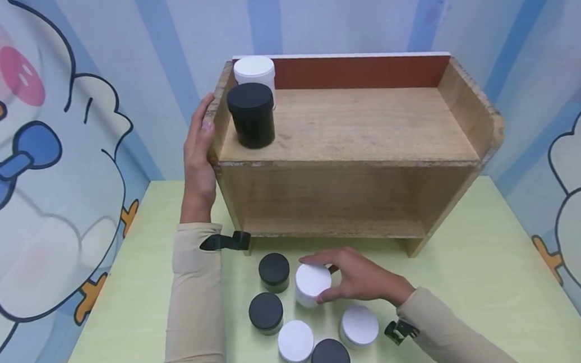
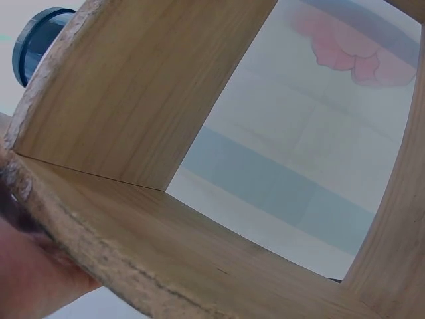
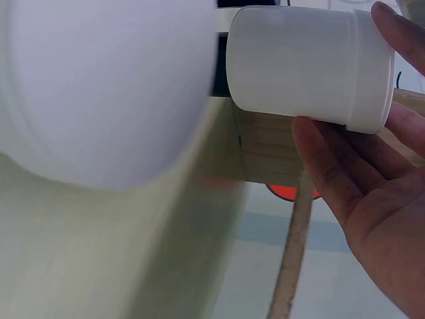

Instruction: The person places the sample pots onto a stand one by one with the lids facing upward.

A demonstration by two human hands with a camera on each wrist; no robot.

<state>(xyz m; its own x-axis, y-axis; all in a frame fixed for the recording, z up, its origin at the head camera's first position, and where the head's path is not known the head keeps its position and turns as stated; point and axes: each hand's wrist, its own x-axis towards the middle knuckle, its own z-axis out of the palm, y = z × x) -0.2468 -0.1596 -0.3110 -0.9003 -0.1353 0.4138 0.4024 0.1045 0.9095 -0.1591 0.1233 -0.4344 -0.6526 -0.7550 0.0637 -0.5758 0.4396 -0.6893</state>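
Note:
A small wooden shelf (image 1: 355, 233) stands on the table, with my left hand (image 1: 199, 154) resting against its outer left side, fingers extended upward. In the left wrist view, part of the left hand (image 2: 40, 279) shows beside the shelf's edge. My right hand (image 1: 360, 275) grips a white lidded jar (image 1: 313, 284) between thumb and fingers, in front of the shelf. The right wrist view shows this white jar (image 3: 299, 66) pinched by the fingertips. On the shelf's top level, a black jar (image 1: 251, 116) stands in front of a white jar (image 1: 255, 71) at the left end.
Around the right hand on the table (image 1: 460, 293) stand black jars (image 1: 274, 272), (image 1: 266, 312), another black jar (image 1: 330, 360), and white jars (image 1: 295, 342), with a further white jar (image 1: 359, 326) near the right wrist. A cartoon-printed curtain (image 1: 319, 16) hangs behind.

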